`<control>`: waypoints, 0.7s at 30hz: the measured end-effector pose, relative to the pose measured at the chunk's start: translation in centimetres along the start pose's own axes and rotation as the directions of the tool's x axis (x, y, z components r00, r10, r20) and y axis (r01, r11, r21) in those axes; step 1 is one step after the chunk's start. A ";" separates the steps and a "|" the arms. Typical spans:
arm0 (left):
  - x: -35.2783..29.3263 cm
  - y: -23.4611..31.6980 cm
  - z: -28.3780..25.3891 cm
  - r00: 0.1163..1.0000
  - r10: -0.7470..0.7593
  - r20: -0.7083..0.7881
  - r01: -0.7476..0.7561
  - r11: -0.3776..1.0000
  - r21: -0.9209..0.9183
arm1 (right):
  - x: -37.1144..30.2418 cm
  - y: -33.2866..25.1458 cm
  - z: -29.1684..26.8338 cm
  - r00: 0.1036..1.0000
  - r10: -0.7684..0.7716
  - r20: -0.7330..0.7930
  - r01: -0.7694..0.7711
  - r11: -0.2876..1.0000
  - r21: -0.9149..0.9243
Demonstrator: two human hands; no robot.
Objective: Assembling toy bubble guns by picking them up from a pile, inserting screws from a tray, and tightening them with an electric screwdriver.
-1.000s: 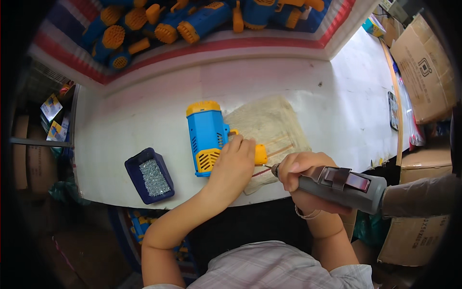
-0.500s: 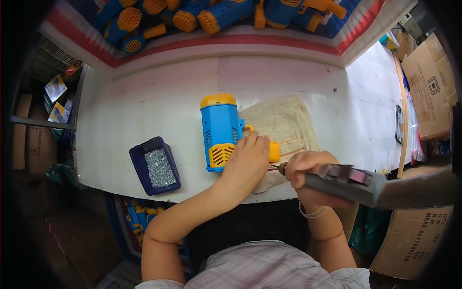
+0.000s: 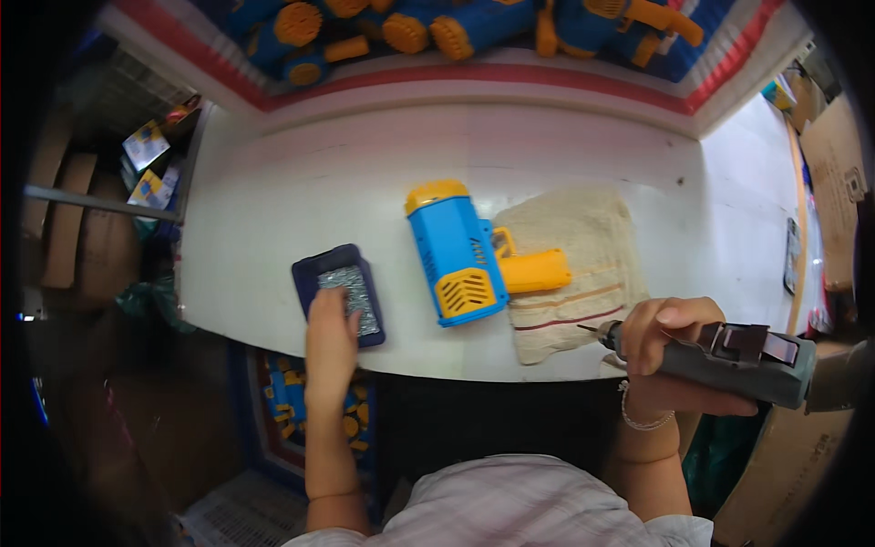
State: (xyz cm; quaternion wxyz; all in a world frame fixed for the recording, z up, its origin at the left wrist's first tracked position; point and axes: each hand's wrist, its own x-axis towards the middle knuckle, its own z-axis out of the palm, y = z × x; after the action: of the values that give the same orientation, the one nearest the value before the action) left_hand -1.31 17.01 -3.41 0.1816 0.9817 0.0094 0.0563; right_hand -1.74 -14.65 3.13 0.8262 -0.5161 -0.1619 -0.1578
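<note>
My left hand (image 3: 330, 348) reaches into a dark blue plastic bin (image 3: 375, 334), its fingers and thumb apart among small silvery screws (image 3: 357, 290). The fingertips are partly hidden. My right hand (image 3: 658, 342) is wrapped round a grey electric screwdriver (image 3: 743, 365), whose thin bit points left over the near edge of a beige cloth (image 3: 583, 219). Between the hands, untouched, lies a blue and yellow toy gun (image 3: 447, 242). Its yellow handle points right and rests on the cloth.
A tray with a red-striped lining (image 3: 383, 91) holds several similar toy guns (image 3: 483, 27) at the back of the white table (image 3: 273, 201). More blue and yellow parts (image 3: 287, 397) sit below the table's front edge. A phone-like object (image 3: 790, 255) and cardboard boxes (image 3: 829, 173) are at right.
My left hand has let go of the toy gun and moved left into the screw bin. The screwdriver has moved right, away from the gun. The gun now stands slightly turned, its handle uncovered.
</note>
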 end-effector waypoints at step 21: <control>-0.1 13.9 1.6 0.821 0.569 -0.048 -0.424 0.552 -0.718 | 1.4 -2.7 2.4 0.990 -0.092 0.103 0.086 0.995 0.056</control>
State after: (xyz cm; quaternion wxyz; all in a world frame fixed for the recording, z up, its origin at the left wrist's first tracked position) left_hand -1.29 3.44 0.07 0.5160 0.7989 -0.3089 0.0108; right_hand -1.91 -13.72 6.93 0.8217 -0.4945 -0.2320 -0.1629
